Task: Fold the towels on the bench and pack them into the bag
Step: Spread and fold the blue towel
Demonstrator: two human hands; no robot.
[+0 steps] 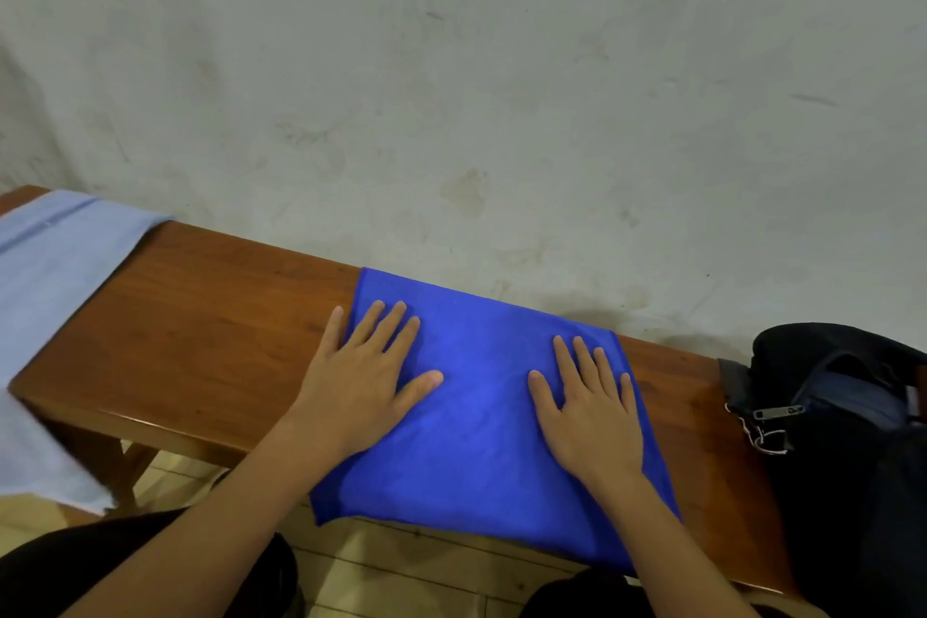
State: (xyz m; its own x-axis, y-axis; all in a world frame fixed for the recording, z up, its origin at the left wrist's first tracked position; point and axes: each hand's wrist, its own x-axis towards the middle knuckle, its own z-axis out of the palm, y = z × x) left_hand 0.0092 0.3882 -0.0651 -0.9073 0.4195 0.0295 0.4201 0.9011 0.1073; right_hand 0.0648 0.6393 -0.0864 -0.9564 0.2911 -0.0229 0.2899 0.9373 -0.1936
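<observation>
Both hands lie flat, palms down, fingers straight and spread, on a bright royal-blue rectangular microfibre towel (481, 412) that is spread across a long reddish-brown polished wooden bench (210, 331). The left hand (363, 374) presses the towel's left part, its little finger reaching past the cloth's left edge onto bare wood. The right hand (592, 409) presses the towel's right part, its little finger close to the cloth's right edge. Between the two thumbs the blue cloth lies smooth. Beyond the fingertips the towel reaches the bench's far edge; below the wrists its near edge hangs over the front of the bench. Well to the left of the left hand, a pale light-blue cloth towel (45, 316) drapes over the bench end and hangs down. To the right of the right hand, apart from the blue towel, a black fabric bag (847, 442) with metal zipper pulls sits on the bench end.
</observation>
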